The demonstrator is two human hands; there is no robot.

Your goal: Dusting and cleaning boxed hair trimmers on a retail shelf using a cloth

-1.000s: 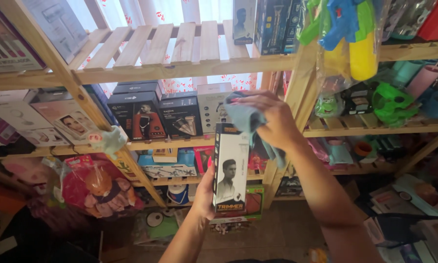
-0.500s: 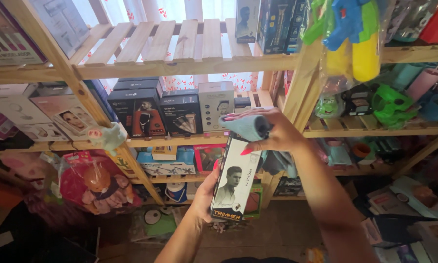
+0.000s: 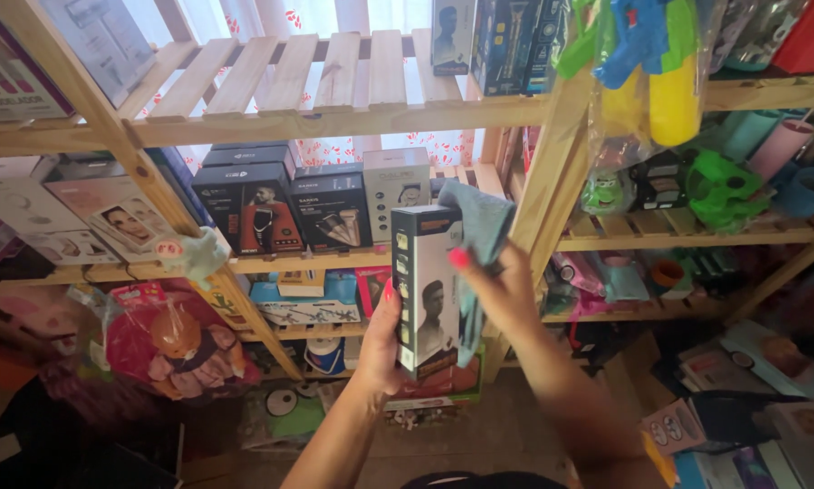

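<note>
Wooden shelves (image 3: 334, 118) crammed with boxed gadgets fill the background. Left hand (image 3: 381, 349) grips a tall product box (image 3: 425, 290) upright in front of them, while the right hand (image 3: 506, 294) clutches a blue-grey cloth (image 3: 481, 222) against the box's side.

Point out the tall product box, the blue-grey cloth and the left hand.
tall black-and-white cardboard product box (image 3: 428, 290): head view, front face.
blue-grey fabric cloth (image 3: 481, 222): head view, upper fold.
left hand (image 3: 381, 349): head view, back of the hand.
</note>
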